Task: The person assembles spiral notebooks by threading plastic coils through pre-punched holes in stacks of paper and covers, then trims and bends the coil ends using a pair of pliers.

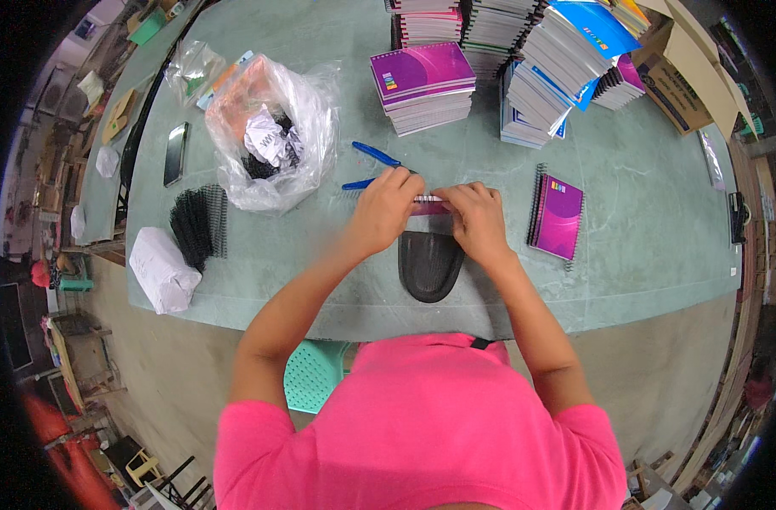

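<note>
Between my two hands is a small purple notebook (428, 207), its spine edge lined with dark binding loops and much of it hidden by my fingers. My left hand (388, 209) grips its left end, fingers curled. At the other end, my right hand (478, 218) is closed over the edge, thumb and fingers pressed together. Just below the notebook, a black rounded pad (431, 269) lies on the table. Blue-handled pliers (374, 154) rest beyond my left hand, partly covered by it. To the right lie purple notebooks (561, 216) with black coil bindings.
Stacks of purple notebooks (428, 78) and blue-covered notebooks (542, 85) stand at the back, beside a cardboard box (678, 89). On the left are a plastic bag (313, 115), a phone (176, 155), black binding coils (199, 223) and a white paper bundle (163, 270).
</note>
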`<state>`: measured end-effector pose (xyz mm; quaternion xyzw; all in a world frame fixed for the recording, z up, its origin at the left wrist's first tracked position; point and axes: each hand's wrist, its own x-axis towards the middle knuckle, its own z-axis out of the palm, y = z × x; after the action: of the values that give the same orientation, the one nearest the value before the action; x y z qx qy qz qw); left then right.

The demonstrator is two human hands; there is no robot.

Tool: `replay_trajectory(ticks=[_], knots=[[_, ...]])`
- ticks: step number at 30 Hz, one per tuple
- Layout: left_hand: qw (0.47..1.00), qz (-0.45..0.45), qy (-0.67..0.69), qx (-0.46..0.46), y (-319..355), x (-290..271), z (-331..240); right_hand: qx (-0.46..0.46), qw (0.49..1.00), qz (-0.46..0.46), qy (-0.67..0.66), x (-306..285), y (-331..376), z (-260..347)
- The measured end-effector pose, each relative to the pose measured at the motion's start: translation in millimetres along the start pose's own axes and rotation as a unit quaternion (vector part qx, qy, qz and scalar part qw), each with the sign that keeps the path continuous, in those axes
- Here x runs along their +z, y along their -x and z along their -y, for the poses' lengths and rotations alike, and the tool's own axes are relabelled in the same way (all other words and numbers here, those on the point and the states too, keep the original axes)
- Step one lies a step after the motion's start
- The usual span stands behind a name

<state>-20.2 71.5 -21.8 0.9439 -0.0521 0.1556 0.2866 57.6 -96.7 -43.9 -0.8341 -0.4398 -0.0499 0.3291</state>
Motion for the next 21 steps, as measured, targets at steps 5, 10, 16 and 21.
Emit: replay_trajectory(ticks=[5,10,16,21], knots=[[1.0,-0.01,0.005,0.014,2,5,3,0.004,1.0,-0.017,0.012,4,-2,3],[0.999,-0.017,-0.045,0.015,4,2,4,0.059,0.997,-0.049,-0.017,11,-1,1],[0.999,0.022,-0.035,-0.02,3,0,11,0.048,0.998,-0.047,0.013,8,-4,8],[0.982,-0.108,-0.153,0.033,-2,-15,-17,0.072,0.994,-0.078,-0.03,11,-1,8]])
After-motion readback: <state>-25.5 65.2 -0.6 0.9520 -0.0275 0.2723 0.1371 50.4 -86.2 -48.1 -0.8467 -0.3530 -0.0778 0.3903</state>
